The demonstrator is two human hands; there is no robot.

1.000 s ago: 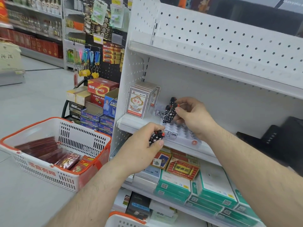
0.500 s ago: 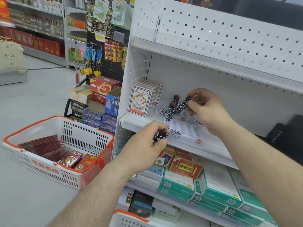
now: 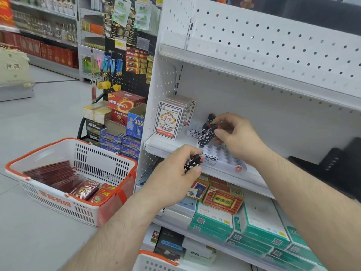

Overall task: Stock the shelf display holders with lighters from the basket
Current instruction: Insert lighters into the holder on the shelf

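Standing beside lighters (image 3: 207,132), cards (image 3: 169,122) read "No.1999".

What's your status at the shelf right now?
Left hand grips a starred lighter. Right hand pinches a diamond-patterned lighter over the clear holder. Nothing blocking.

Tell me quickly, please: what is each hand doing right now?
Left hand: grips a star-patterned lighter.
Right hand: pinches a diamond-patterned lighter over the clear holder tray.

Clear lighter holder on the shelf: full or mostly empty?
Mostly empty: the holder shows rows of bare slots; only a couple of lighters stand at its back.
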